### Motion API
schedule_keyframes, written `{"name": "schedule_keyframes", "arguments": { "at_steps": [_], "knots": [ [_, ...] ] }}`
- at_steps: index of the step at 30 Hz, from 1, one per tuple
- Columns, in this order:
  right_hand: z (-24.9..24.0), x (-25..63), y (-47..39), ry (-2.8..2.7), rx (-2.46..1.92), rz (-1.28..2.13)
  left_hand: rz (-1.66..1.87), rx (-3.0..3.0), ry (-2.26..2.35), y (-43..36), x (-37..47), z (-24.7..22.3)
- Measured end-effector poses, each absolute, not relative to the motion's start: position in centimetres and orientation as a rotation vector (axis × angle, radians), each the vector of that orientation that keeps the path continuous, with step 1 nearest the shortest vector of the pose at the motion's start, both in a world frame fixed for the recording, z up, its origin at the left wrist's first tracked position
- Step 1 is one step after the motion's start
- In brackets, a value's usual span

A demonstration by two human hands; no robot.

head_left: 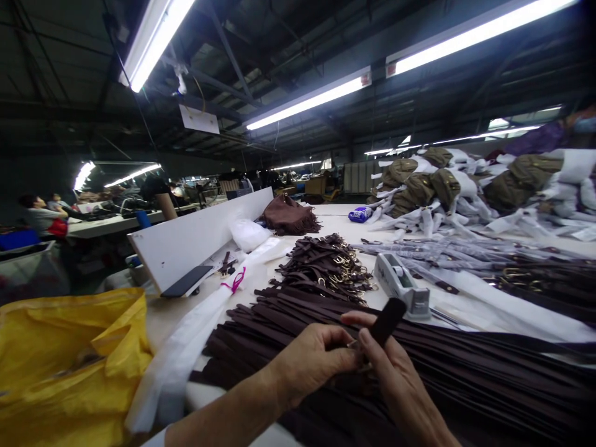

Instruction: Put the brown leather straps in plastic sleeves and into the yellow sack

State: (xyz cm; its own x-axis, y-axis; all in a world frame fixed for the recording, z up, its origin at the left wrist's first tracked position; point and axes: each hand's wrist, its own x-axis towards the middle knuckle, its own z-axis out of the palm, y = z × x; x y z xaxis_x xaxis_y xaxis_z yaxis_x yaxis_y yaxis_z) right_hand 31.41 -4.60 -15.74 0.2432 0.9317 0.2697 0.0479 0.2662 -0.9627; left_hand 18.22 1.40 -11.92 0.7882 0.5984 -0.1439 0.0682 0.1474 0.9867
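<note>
Both hands meet over a broad heap of long dark brown straps (456,372). My right hand (395,372) pinches a dark strap end (390,320), which sticks up past the fingers. Thumb and fingers of my left hand (316,357) are closed at the same spot, on the lower part of that strap; a small piece between the fingertips is too blurred to name. Just beyond lies a pile of short brown straps with gold-coloured hooks (326,267). A grey tape dispenser (403,285) stands beyond my right hand.
On the left sits a yellow bag (74,366), beside white plastic sheeting (186,347) with a pink tie. A white board (200,236) and a brown fringed bag (288,214) stand farther back. Wrapped straps (447,254) and olive bags with white wrapping (419,186) fill the right.
</note>
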Motion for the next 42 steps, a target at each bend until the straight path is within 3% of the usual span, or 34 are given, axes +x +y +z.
{"name": "schedule_keyframes", "arguments": {
  "at_steps": [4,7,11,42],
  "knots": [
    [-16.0,31.6,-4.1,-0.981,-1.031,0.931,0.528,1.445,0.648,1.4,18.2,-11.6],
    [-16.0,32.6,-3.7,-0.777,-0.863,1.13,0.462,1.437,0.705,1.6,17.6,-11.3],
    [-15.8,34.2,-3.4,-0.61,-0.763,1.153,0.406,1.366,0.818,2.2,16.8,-11.7],
    [-17.1,32.4,-3.0,-0.709,-0.906,1.246,0.381,1.366,0.913,3.4,16.0,-13.9]
  ]
}}
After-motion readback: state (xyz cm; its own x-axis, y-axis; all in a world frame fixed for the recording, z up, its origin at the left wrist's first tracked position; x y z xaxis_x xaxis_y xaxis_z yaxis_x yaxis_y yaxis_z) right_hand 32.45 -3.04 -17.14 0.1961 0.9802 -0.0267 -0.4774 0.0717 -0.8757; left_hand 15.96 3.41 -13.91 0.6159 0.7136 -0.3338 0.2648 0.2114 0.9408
